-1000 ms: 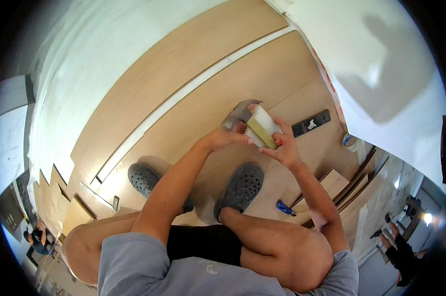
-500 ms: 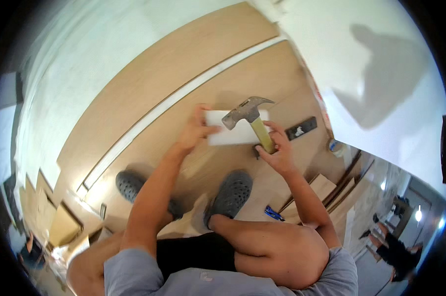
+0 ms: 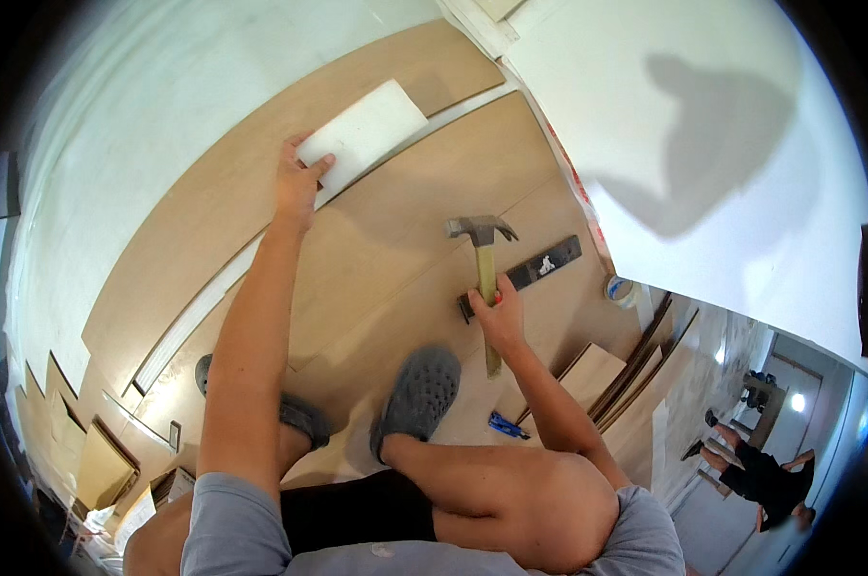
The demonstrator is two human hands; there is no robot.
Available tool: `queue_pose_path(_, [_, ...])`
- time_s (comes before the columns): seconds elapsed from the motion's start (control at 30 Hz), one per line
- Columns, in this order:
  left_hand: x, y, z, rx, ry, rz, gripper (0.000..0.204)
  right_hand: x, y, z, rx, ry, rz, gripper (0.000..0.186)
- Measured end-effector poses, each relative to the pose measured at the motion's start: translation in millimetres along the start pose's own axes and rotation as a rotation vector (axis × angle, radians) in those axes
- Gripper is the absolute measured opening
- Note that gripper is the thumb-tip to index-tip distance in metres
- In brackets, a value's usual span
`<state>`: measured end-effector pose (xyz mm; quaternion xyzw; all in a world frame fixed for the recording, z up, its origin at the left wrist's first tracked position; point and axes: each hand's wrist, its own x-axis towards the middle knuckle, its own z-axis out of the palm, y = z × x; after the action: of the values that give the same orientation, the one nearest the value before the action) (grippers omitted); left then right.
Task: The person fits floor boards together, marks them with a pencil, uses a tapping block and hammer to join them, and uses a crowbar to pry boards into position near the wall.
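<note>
My left hand, arm stretched forward, grips one end of a white rectangular block. The block is over the narrow white gap between two wood-look floor planks; whether it touches them I cannot tell. My right hand is closed around the light yellow handle of a claw hammer, which points head-forward above the floor. Partly behind that hand and handle, a flat black bar with a hooked end lies on the laid planks.
A blue-handled tool lies near my right grey clog. A tape roll sits beside the white panel at right. Loose planks and cut pieces lie about. Another person is far right.
My left hand has carried the white block forward and left, from beside the hammer to the plank gap. The hammer in my right hand has come down and nearer to me.
</note>
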<state>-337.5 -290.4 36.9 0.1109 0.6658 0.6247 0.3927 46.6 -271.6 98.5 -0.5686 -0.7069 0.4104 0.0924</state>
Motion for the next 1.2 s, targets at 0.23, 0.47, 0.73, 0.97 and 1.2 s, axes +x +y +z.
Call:
queue_pose_path(0.23, [-7, -17, 8, -0.078, -0.009, 0.021, 0.052, 13, 4, -19, 0.005, 0.006, 0.021, 0.028])
queue_pose_path(0.47, [-6, -2, 12, 0.015, -0.014, -0.018, 0.051, 63, -39, -39, -0.074, 0.020, -0.119, 0.026])
queue_pose_path(0.73, [-14, 6, 3, 0.453, -0.003, 0.059, 0.078, 154, -166, -49, -0.410, 0.029, -0.565, 0.033])
queue_pose_path(0.97, [-9, -6, 18, 0.657, 0.011, 0.146, 0.096, 290, -298, 15, -1.446, -0.251, -1.082, 0.025])
queue_pose_path(1.2, [-4, -13, 15, 0.621, 0.025, 0.206, 0.096, 294, -350, 64, -1.709, -0.475, -1.007, 0.027])
